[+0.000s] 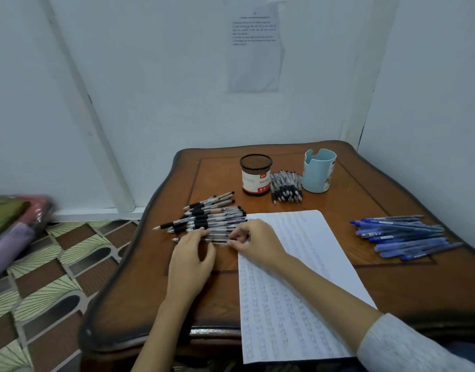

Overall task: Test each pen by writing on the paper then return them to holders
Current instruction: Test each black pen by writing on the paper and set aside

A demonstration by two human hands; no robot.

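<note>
Two hands are meeting over one clear-barrelled pen (221,241), which is lying at the near edge of a heap of black-grip pens (212,214), just left of the lined paper (298,264) on the wooden bench (392,285). The right hand (255,242) is reaching across the paper's left edge, fingers curled and pinching the pen's right end. The left hand (190,253) is lying palm down, its fingers nearly straight and resting on the barrel, forearm angling in from the bench's near edge. A grey sleeve (408,345) is covering the right forearm. Farther back, a black mesh holder (256,174) and a pale blue holder (318,170) are standing upright with a second bunch of black pens (286,187) lying between them. Blue pens (402,234) are lying well right of the paper. A printed notice (253,47) is hanging on the wall behind.
</note>
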